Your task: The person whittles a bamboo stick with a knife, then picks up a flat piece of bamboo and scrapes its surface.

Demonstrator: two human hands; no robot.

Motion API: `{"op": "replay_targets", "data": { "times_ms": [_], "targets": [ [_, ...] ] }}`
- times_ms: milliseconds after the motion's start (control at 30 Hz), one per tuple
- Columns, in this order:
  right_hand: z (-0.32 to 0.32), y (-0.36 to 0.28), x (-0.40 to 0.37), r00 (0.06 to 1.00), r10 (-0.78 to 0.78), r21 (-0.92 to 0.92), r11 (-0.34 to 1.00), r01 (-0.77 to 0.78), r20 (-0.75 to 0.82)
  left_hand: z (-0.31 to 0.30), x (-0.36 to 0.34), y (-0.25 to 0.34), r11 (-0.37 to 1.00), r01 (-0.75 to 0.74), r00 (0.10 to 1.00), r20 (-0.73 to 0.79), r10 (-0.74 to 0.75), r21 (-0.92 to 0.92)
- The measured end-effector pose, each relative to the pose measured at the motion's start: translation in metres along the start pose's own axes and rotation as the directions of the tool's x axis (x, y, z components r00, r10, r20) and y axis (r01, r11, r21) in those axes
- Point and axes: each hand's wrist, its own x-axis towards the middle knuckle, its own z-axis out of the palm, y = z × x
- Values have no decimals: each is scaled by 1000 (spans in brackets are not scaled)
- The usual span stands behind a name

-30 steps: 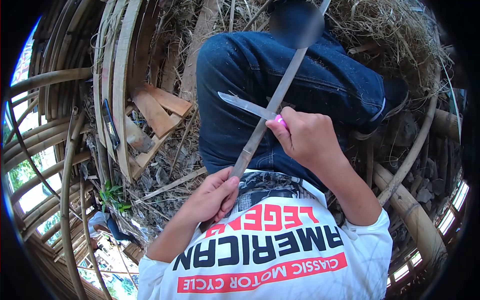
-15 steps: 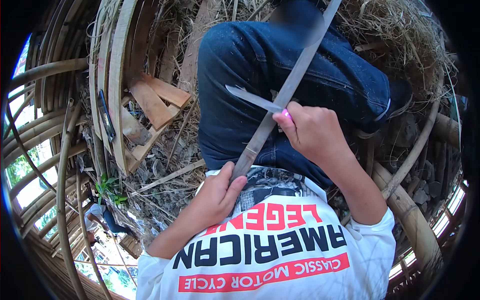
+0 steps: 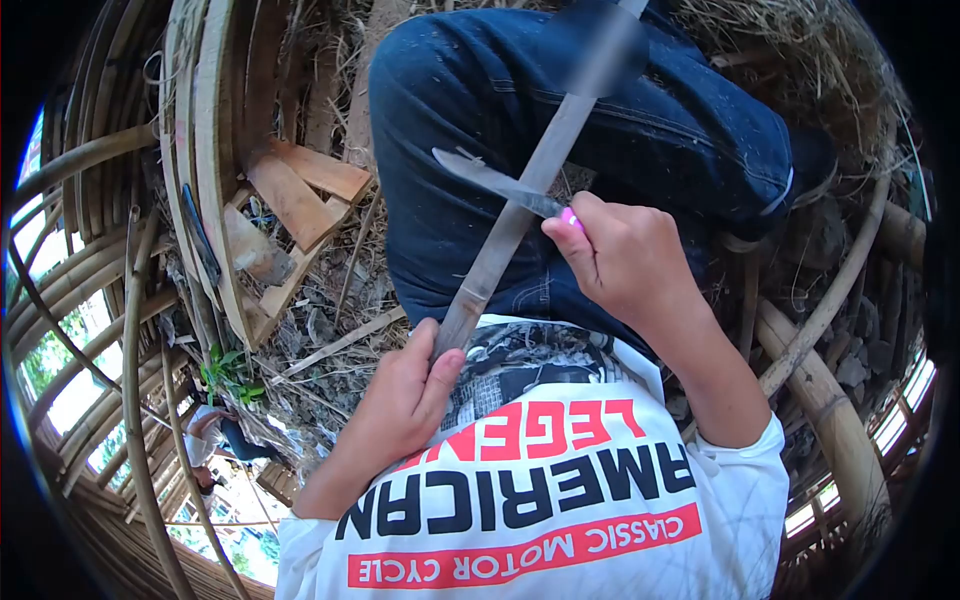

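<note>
A long, flat bamboo strip (image 3: 492, 258) runs diagonally across my lap, from my waist up past my knee. Its lower end sits in the closed grip of my left hand (image 3: 400, 398), with the thumb along one edge. My right hand (image 3: 632, 258) is wrapped around a knife (image 3: 478, 180) whose bit of visible handle is pink. The blade lies crosswise over the strip, its tip pointing left above my thigh. A thin shaving shows on the blade near the tip. Most of the handle is hidden by my fingers.
Wooden boards (image 3: 215, 130) and short wood offcuts (image 3: 292, 195) lie to the left, beside a dark slim object (image 3: 202, 235). Bamboo poles (image 3: 130, 400) form a frame at left, with another person (image 3: 207, 432) beyond. Dry straw (image 3: 790, 50) and a thick bamboo pole (image 3: 825, 410) are at right.
The strip and both hands have shifted slightly left in view. The knife has moved a little up and left, and a shaving now shows on its blade. Both grips stay closed.
</note>
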Motion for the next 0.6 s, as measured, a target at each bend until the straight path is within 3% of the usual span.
{"op": "replay_targets", "data": {
  "times_ms": [400,500,533,600],
  "targets": [
    [11,-5,-8,999,16,27,1000,-15,-44,3,-8,-2,992,129,992,7,-128,-9],
    [9,5,-18,999,-29,37,999,30,-29,2,-14,5,994,103,994,-49,-102,25],
    [10,5,-21,999,-38,40,998,38,-7,3,-14,0,996,27,999,-44,-23,85],
    [12,0,-16,1000,-21,44,999,21,-1,0,-14,2,995,49,998,-45,-45,92]
  ]
}}
